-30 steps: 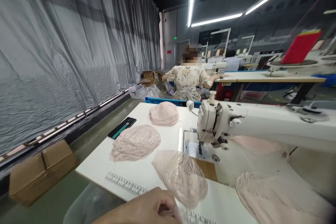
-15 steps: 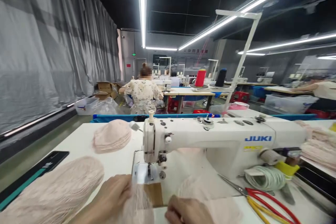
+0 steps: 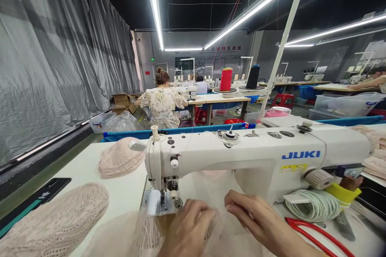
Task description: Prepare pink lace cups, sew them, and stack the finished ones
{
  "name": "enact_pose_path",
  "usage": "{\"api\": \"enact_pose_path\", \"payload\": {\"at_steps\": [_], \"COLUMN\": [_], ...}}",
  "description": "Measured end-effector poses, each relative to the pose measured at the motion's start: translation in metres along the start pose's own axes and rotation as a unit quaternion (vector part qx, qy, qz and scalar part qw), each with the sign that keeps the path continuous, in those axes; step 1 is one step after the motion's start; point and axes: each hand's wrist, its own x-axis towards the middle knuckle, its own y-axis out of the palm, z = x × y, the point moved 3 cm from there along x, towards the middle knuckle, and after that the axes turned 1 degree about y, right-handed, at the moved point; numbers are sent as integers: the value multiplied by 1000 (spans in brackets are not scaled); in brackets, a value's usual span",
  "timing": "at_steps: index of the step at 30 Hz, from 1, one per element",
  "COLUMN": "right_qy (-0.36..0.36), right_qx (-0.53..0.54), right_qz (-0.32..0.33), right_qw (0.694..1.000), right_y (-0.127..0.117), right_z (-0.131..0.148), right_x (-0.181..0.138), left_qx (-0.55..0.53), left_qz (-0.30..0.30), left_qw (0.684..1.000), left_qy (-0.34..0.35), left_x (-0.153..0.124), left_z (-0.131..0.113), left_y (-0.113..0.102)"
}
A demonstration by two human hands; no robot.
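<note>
Just right of the needle area of a white sewing machine point(image 3: 211, 156), my left hand point(image 3: 188, 227) is closed over sheer pale pink fabric, its fingers curled and blurred. Farther right, my right hand point(image 3: 256, 215) pinches the same sheer fabric point(image 3: 224, 229) between thumb and fingertips. Part of the fabric lies under the machine arm. Lace point(image 3: 149, 233) with loose strands hangs below the presser foot point(image 3: 163, 198), left of my left hand. Red-handled scissors point(image 3: 313, 235) lie beside my right forearm, which partly covers them.
Stacked pale pink lace pieces point(image 3: 66, 213) and rounded cups point(image 3: 120, 158) sit on the left of the table. On the right are a coil of pale green tape point(image 3: 313, 207) and a yellow holder point(image 3: 343, 194). A co-worker point(image 3: 163, 100) sits ahead, back turned.
Both my hands have moved right and up, nearer the machine arm. The fabric has spread along with them. My right forearm now covers the scissors' blades, and the view has shifted slightly.
</note>
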Motion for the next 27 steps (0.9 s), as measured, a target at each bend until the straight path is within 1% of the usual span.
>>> {"api": "enact_pose_path", "payload": {"at_steps": [1,2,3,5,6,8,9,11,12,14,16,19,24,27], "right_qy": [1,0,1,6,9,11,10,7,6,9,22,34,16,-6], "right_qx": [-1,-2,-4,-7,-6,2,9,24,32,45,55,62,42,23], "right_qz": [6,11,15,20,23,31,34,43,47,57,69,82,67,59], "right_qw": [1000,1000,1000,1000,1000,999,999,999,998,997,996,994,997,998], "right_y": [-4,-7,-10,-14,-15,-15,-14,-11,-9,-7,-6,-4,0,2], "right_z": [4,8,10,12,11,9,8,7,7,7,7,7,3,-4], "right_x": [-3,-5,-7,-9,-9,-9,-9,-9,-9,-10,-10,-11,-10,-2], "left_qx": [-57,-112,-158,-192,-197,-226,-256,-329,-359,-388,-398,-393,-339,-295], "left_qz": [25,31,30,13,11,43,70,116,129,139,146,141,142,148], "left_qw": [998,992,983,973,971,961,950,915,899,882,872,870,888,900], "left_qy": [-22,-56,-93,-127,-133,-152,-167,-202,-216,-230,-244,-262,-275,-284], "left_x": [13,23,31,41,42,40,37,31,29,26,24,23,23,25], "left_z": [-9,-16,-21,-27,-28,-25,-22,-16,-14,-13,-13,-14,-13,-7], "left_y": [2,3,3,3,4,7,10,14,14,14,12,9,9,13]}}
